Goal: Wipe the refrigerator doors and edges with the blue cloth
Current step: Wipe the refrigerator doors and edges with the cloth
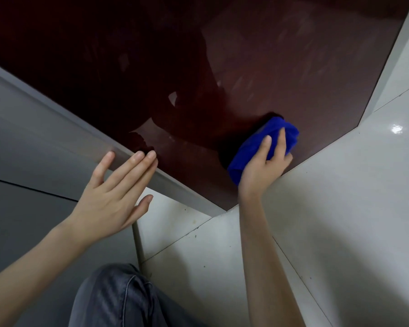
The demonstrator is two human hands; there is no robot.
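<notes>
Low against the dark red refrigerator door (281, 74), your right hand (262, 166) presses the bunched blue cloth (257, 145) to the glossy panel near its bottom edge, fingers (266, 146) clenched over the wad to keep pressure on. Your left hand (111, 197), open and holding nothing, rests fingertips on the door's grey side edge (57, 114), likely for bracing. No containers show.
</notes>
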